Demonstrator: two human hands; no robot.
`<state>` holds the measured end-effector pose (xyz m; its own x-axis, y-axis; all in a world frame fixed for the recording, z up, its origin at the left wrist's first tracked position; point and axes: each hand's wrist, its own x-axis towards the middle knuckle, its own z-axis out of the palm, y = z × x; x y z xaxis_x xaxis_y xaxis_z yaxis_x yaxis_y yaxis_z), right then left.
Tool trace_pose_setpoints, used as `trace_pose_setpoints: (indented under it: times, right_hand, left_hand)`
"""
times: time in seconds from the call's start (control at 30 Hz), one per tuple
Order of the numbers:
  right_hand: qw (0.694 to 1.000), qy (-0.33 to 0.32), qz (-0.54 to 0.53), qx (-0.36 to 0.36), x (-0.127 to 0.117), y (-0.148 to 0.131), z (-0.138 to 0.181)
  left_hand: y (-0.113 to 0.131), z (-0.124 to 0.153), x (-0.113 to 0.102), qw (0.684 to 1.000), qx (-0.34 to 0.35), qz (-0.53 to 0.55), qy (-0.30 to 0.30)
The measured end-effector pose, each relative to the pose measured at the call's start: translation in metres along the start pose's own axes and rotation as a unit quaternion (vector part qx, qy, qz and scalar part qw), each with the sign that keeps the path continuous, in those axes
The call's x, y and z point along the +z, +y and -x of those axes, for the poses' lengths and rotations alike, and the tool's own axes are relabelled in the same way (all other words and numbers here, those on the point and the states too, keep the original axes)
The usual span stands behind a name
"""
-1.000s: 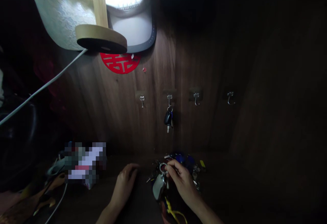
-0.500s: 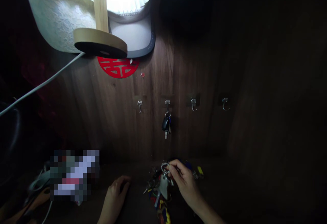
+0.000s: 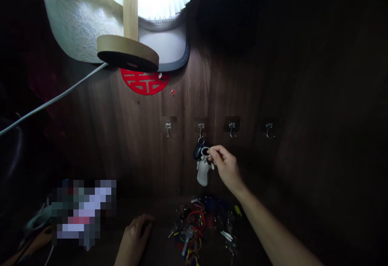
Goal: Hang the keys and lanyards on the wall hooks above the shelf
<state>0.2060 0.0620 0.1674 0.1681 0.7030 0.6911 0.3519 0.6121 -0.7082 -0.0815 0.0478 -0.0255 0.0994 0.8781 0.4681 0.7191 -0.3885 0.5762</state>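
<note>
My right hand (image 3: 224, 164) pinches the metal ring of a key ring with a pale grey-white fob (image 3: 203, 173), held up in front of the wall. The fob hangs below the fingers and partly covers a black car key (image 3: 198, 151) that hangs by its own ring from the second hook (image 3: 201, 128) from the left. On the surface below lies a pile of keys (image 3: 188, 235) with coloured cords and tags. Left of that pile, my left hand (image 3: 135, 235) rests on the dark surface, fingers loosely bent and thumb apart, holding nothing.
Other metal hooks on the wall are the leftmost hook (image 3: 167, 129), the third hook (image 3: 232, 129) and the rightmost hook (image 3: 269, 129). A lit lamp with a wooden base (image 3: 127, 47) hangs above, its white cable (image 3: 60, 96) running left. Caps (image 3: 163, 47) and a red paper cutout (image 3: 145, 83) are behind it.
My right hand has lifted the key ring with the pale fob from the pile up to just beside the hanging car key. My left hand stays in about the same place.
</note>
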Motion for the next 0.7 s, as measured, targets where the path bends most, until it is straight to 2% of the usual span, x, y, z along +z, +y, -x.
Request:
trace_pose_setpoints:
  times: [0.1, 0.37, 0.7]
  right_hand:
    - [1.0, 0.016, 0.002, -0.02, -0.002, 0.002, -0.018]
    - [0.998, 0.008, 0.036, -0.041, 0.004, 0.001, -0.049]
    - [0.999, 0.006, 0.04, 0.001, 0.012, 0.015, -0.055]
  left_hand:
    - [-0.001, -0.001, 0.002, 1.0, 0.009, 0.0, 0.002]
    - [-0.006, 0.0, 0.005, 1.0, 0.015, -0.006, 0.01]
    - [-0.005, 0.0, 0.003, 1.0, 0.012, -0.011, 0.002]
